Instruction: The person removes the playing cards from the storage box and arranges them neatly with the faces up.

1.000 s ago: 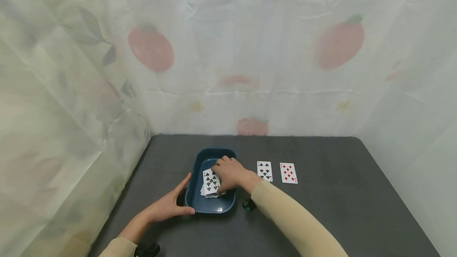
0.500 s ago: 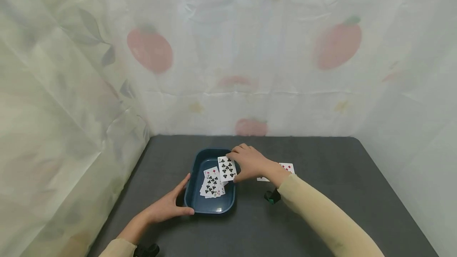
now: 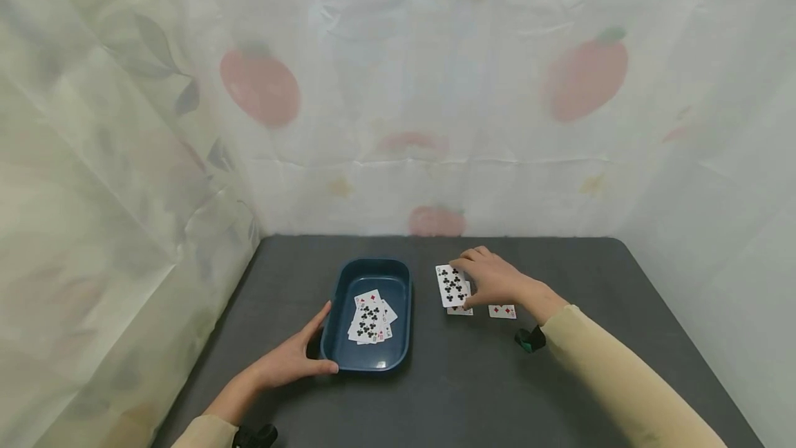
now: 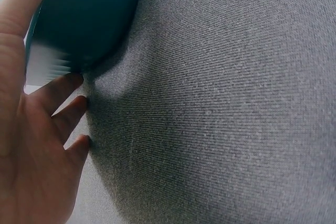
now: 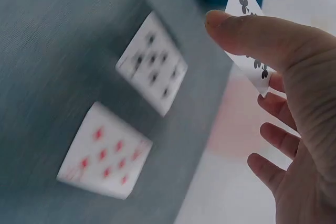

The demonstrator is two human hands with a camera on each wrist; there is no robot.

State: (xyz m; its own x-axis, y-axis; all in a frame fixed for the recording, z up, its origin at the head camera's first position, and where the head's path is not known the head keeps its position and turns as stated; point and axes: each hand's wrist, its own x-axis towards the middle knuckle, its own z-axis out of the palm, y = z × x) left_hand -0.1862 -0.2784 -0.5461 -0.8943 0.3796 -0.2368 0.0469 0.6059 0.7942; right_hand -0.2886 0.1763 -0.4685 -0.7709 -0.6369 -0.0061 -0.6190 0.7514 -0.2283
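From where I operate, the right hand point(image 3: 494, 282) pinches a thin white playing card with black clubs point(image 3: 452, 287) between thumb and fingers, aloft in front of the flat black-clubs card point(image 5: 153, 64) in the head view. I judge the step to be laying it out — so I'd level it, lower it gently and let go without nudging the flat card or the white card with red diamonds point(image 5: 105, 153) beside it. The left hand point(image 3: 295, 358) can keep the dark blue rounded tray point(image 3: 398, 351) steady; its thumb and fingers are spread apart, touching the side. Half a second ago the held card was over the tray's right rim — now it is well clear, leaving the loose card pile point(image 3: 368, 320) inside, while the tray and left hand look unmoved.
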